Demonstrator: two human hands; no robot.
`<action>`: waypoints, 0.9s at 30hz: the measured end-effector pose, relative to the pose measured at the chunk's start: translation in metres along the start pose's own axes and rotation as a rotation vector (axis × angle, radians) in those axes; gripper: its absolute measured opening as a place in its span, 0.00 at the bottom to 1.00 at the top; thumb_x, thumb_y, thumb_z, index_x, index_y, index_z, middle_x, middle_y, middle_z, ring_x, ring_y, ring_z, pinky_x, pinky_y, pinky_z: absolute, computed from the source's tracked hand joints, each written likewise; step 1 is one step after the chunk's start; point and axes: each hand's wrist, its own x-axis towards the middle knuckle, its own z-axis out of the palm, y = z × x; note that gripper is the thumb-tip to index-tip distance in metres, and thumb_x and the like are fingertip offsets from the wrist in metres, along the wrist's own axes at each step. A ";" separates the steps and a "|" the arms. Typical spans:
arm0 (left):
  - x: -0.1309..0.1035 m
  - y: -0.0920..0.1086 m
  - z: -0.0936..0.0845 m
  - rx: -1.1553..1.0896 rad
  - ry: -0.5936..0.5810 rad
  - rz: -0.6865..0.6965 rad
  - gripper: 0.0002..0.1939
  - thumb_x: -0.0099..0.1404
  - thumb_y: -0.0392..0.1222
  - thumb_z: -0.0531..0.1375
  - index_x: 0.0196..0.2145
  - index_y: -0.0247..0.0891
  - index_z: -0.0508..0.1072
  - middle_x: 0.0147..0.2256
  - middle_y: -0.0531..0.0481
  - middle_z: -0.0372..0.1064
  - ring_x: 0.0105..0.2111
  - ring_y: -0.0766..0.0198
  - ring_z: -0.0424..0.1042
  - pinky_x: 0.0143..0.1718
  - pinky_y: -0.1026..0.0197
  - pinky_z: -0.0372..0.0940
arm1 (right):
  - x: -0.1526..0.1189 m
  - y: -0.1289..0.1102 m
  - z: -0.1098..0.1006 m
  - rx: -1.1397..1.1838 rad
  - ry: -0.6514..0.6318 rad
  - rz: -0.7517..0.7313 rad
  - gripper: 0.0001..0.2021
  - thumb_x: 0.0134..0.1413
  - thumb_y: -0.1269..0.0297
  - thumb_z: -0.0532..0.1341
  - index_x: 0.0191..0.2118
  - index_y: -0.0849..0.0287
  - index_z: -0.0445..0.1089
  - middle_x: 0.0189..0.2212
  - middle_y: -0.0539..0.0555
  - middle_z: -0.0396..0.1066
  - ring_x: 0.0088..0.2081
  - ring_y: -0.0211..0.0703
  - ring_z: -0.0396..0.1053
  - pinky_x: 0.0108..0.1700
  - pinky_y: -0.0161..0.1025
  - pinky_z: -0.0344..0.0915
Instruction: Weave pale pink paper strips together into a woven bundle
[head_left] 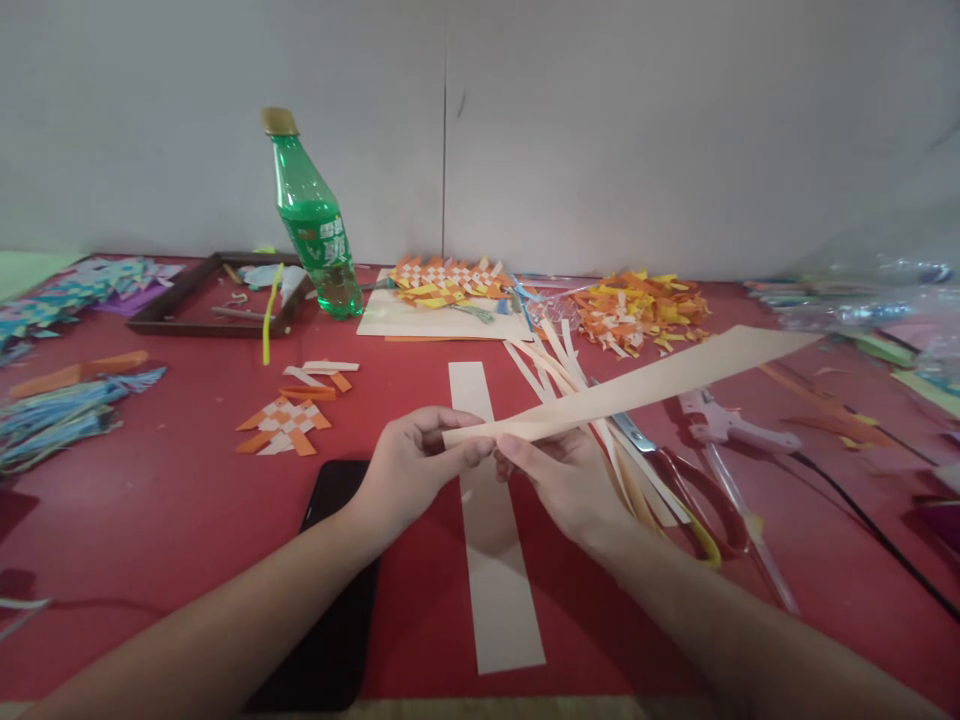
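Now both grips are pinched on one cream paper strip (pixel 637 393): the left hand (pixel 412 465) clamps its left end between thumb and fingers, the right hand (pixel 566 480) holds on just beside, and the long free part slants off to the right above the red surface (pixel 420 590). Underneath, a flat pale strip (pixel 504 590) runs near to far, a black flat device (pixel 330 620) lying to its left! Over right, scissors (pixel 686 490) rest near a pinkish glue gun (pixel 731 425), while a green bottle (pixel 319 230) stands far left.
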 end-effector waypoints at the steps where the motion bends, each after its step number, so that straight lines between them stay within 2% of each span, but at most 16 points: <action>1: 0.000 0.000 0.000 -0.017 -0.003 -0.010 0.16 0.53 0.44 0.72 0.37 0.34 0.76 0.31 0.48 0.80 0.30 0.64 0.78 0.34 0.65 0.70 | 0.000 0.000 0.000 0.001 0.001 0.007 0.07 0.52 0.62 0.68 0.28 0.60 0.77 0.22 0.50 0.73 0.25 0.38 0.70 0.29 0.37 0.68; 7: 0.001 0.001 0.001 -0.080 -0.001 -0.042 0.14 0.52 0.41 0.72 0.35 0.34 0.77 0.31 0.50 0.80 0.31 0.67 0.78 0.35 0.68 0.71 | 0.000 -0.001 0.000 0.025 -0.003 0.021 0.07 0.53 0.62 0.68 0.28 0.59 0.77 0.21 0.49 0.73 0.24 0.37 0.69 0.29 0.35 0.67; 13: -0.001 0.003 0.003 -0.058 -0.027 -0.018 0.13 0.53 0.42 0.72 0.34 0.34 0.77 0.31 0.50 0.80 0.30 0.69 0.77 0.34 0.69 0.70 | 0.001 -0.002 0.001 0.053 -0.002 0.029 0.08 0.52 0.62 0.68 0.27 0.59 0.77 0.19 0.49 0.72 0.22 0.35 0.68 0.25 0.34 0.67; 21: 0.001 0.000 0.002 -0.073 -0.020 -0.027 0.14 0.54 0.41 0.71 0.36 0.33 0.75 0.31 0.48 0.80 0.31 0.65 0.78 0.37 0.65 0.71 | 0.001 -0.001 -0.001 0.043 -0.013 0.029 0.07 0.54 0.63 0.68 0.27 0.59 0.77 0.21 0.49 0.72 0.23 0.35 0.69 0.27 0.33 0.67; 27: -0.001 0.002 0.002 0.002 -0.031 0.033 0.13 0.54 0.42 0.70 0.35 0.34 0.75 0.30 0.51 0.79 0.31 0.67 0.76 0.34 0.68 0.68 | 0.001 -0.002 -0.001 0.014 -0.025 0.032 0.08 0.54 0.63 0.68 0.26 0.59 0.76 0.20 0.48 0.72 0.23 0.34 0.68 0.27 0.33 0.67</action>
